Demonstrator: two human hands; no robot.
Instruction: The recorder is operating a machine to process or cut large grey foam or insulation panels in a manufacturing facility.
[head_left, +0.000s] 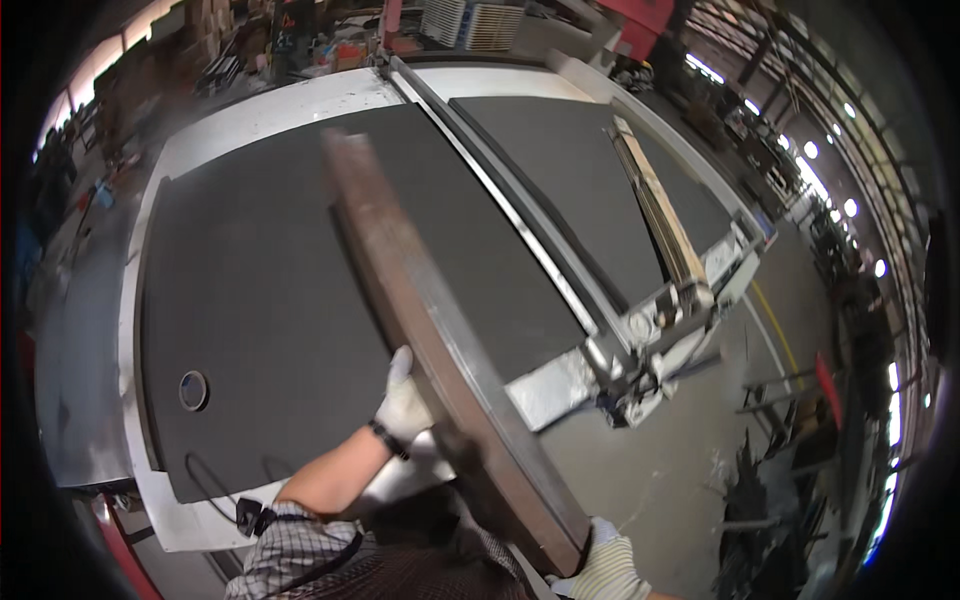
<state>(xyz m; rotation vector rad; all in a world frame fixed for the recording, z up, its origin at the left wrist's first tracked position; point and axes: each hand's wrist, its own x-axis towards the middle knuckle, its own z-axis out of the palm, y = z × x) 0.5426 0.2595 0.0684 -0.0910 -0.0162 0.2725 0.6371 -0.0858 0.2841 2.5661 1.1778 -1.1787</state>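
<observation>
1. Brown beam [440,350]: slants over the worktop [250,300], its near end jutting past the near edge.
2. The left hand [404,405] (gloved, like the other) clamps the beam's left side; the right hand [606,566], well apart from it, clamps the near end.
3. Round ring [186,390]: near the worktop's near left corner.

Round disc [194,391] (pale-rimmed) at left; wooden strips [657,200] at right; yellow floor line [777,328]; ceiling lights [810,150]
</observation>
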